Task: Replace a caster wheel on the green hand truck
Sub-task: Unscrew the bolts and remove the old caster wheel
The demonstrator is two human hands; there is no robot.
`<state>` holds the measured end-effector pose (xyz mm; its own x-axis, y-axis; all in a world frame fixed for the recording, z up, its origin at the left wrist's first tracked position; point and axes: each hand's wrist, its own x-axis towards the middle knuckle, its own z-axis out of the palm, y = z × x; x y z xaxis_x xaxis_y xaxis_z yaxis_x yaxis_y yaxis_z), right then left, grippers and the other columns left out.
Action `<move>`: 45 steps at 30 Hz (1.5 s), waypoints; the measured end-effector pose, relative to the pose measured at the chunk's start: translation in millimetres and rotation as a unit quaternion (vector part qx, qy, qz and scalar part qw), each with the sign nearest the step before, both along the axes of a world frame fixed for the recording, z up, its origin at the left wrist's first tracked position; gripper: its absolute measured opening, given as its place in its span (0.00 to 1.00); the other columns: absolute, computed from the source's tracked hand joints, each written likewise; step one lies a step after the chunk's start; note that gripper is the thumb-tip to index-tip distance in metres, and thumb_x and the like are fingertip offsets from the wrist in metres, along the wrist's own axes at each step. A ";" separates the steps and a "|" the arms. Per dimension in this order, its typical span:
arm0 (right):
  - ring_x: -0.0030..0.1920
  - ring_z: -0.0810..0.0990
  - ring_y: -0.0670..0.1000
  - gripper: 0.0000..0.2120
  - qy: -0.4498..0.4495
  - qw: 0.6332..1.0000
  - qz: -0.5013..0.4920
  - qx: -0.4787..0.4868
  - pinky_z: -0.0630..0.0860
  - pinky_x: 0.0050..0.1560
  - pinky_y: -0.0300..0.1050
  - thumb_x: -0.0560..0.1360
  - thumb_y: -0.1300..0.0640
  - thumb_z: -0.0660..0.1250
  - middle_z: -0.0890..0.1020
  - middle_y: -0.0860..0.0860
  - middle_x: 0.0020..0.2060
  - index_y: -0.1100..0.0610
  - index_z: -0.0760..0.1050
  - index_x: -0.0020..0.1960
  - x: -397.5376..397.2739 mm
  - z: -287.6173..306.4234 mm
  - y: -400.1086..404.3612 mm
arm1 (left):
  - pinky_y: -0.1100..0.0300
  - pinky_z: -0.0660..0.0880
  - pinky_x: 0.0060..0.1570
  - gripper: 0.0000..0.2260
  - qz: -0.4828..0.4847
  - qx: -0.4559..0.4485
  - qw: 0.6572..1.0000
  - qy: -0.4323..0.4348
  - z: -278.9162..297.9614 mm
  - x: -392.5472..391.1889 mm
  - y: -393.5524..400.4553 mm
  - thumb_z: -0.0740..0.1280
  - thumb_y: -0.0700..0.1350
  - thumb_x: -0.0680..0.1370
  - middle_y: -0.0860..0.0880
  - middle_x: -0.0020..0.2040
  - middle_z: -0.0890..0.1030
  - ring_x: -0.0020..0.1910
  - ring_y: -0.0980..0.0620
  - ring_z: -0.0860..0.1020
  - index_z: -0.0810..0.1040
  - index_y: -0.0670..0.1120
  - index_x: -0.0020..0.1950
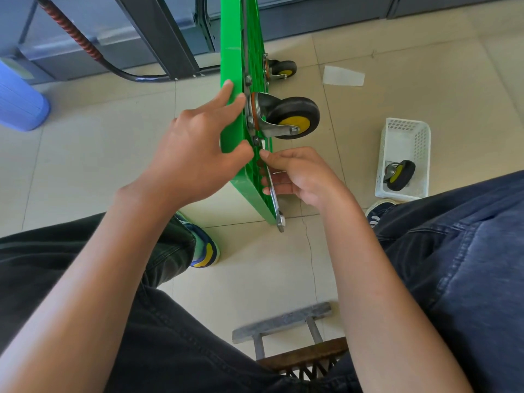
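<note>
Caster (289, 116) sits bolted to the truck deck (235, 120), which stands on edge on the floor; it looks heavy and rigid, best held by its steel fork. Left hand (195, 146) braces the deck, fingers spread nearly straight. Right hand (297, 177) curls around a wrench (273, 191) set on a bolt below the caster.

Caster wheel (286, 116) is crowding the bolt from above, wrench (272, 182) and green deck (243, 182) are boxing it in; floor tiles (354, 123) rightward are lying open toward the basket (408, 131).
</note>
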<state>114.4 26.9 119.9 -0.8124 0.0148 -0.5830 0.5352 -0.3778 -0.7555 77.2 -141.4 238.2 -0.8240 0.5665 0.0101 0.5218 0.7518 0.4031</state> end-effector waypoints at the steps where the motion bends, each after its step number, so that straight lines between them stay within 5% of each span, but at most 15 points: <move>1: 0.32 0.83 0.53 0.10 0.000 1.000 -0.002 -0.005 0.83 0.33 0.47 0.78 0.58 0.73 0.84 0.60 0.40 0.67 0.82 0.49 -0.5 1.6 -0.3 | 0.46 0.77 0.62 0.31 0.000 0.000 1.000 -0.002 0.0 0.2 0.3 0.62 0.54 0.75 0.51 0.80 0.62 0.64 0.43 0.78 0.67 0.50 0.78; 7: 0.31 0.84 0.53 0.10 0.017 1.000 0.003 -0.014 0.82 0.33 0.45 0.78 0.59 0.73 0.85 0.58 0.35 0.67 0.81 0.49 -2.4 6.2 -5.9 | 0.48 0.78 0.61 0.31 -0.001 -0.001 1.000 0.001 0.4 1.8 0.7 0.61 0.54 0.75 0.51 0.80 0.62 0.62 0.43 0.79 0.67 0.49 0.78; 20: 0.37 0.83 0.52 0.09 0.084 0.981 0.016 0.173 0.81 0.34 0.47 0.81 0.57 0.69 0.86 0.57 0.42 0.62 0.83 0.50 -5.7 -13.4 -6.1 | 0.47 0.78 0.61 0.31 -0.001 0.004 1.000 0.001 -0.3 1.9 1.5 0.62 0.53 0.74 0.50 0.80 0.63 0.63 0.43 0.79 0.68 0.49 0.78; 26: 0.50 0.85 0.51 0.09 0.215 0.912 0.003 0.348 0.81 0.55 0.55 0.80 0.58 0.67 0.87 0.50 0.48 0.57 0.84 0.56 -4.7 -45.4 -11.5 | 0.46 0.77 0.61 0.31 -0.001 0.003 1.000 -0.002 -0.9 0.7 0.2 0.62 0.53 0.75 0.51 0.80 0.62 0.62 0.44 0.79 0.68 0.50 0.78; 30: 0.48 0.83 0.54 0.10 0.286 0.846 -0.023 0.448 0.80 0.51 0.53 0.81 0.61 0.67 0.86 0.55 0.48 0.60 0.85 0.58 -7.3 -52.4 -12.0 | 0.48 0.77 0.60 0.31 -0.001 0.001 1.000 -0.001 -1.4 0.5 0.2 0.62 0.53 0.75 0.51 0.80 0.62 0.61 0.44 0.79 0.67 0.50 0.78; 34: 0.47 0.83 0.58 0.11 0.293 0.824 -0.030 0.484 0.80 0.50 0.55 0.80 0.60 0.67 0.86 0.57 0.47 0.61 0.84 0.59 -8.4 -55.9 -11.1 | 0.48 0.77 0.61 0.31 0.002 0.000 1.000 -0.003 -1.0 0.5 0.7 0.61 0.54 0.75 0.52 0.80 0.62 0.63 0.44 0.78 0.67 0.50 0.79; 37: 0.47 0.83 0.57 0.10 0.282 0.836 -0.024 0.471 0.80 0.50 0.56 0.80 0.59 0.68 0.86 0.57 0.47 0.60 0.84 0.59 -4.3 -55.7 -9.6 | 0.47 0.77 0.61 0.31 -0.002 -0.001 1.000 -0.003 -1.5 0.4 1.1 0.61 0.54 0.75 0.52 0.80 0.61 0.63 0.44 0.78 0.67 0.50 0.79; 41: 0.50 0.85 0.52 0.11 0.208 0.909 -0.011 0.362 0.81 0.56 0.56 0.80 0.57 0.69 0.87 0.52 0.49 0.58 0.85 0.59 0.6 -48.4 -9.1 | 0.47 0.77 0.61 0.31 -0.003 0.002 1.000 0.000 -0.8 0.7 0.8 0.61 0.54 0.75 0.51 0.80 0.62 0.64 0.44 0.78 0.67 0.49 0.79; 45: 0.45 0.86 0.55 0.09 0.145 0.950 0.033 0.274 0.84 0.49 0.58 0.81 0.57 0.69 0.87 0.53 0.45 0.59 0.85 0.57 0.6 -36.0 -2.1 | 0.47 0.78 0.61 0.31 -0.004 0.003 1.000 -0.002 -1.1 1.1 0.7 0.61 0.54 0.75 0.51 0.80 0.62 0.63 0.44 0.79 0.67 0.49 0.79</move>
<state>115.0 24.9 83.9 -0.9474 0.1944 -0.2544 0.2837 0.1416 -0.9484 78.4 -140.6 237.1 -0.8190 0.5737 0.0102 0.5266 0.7445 0.4103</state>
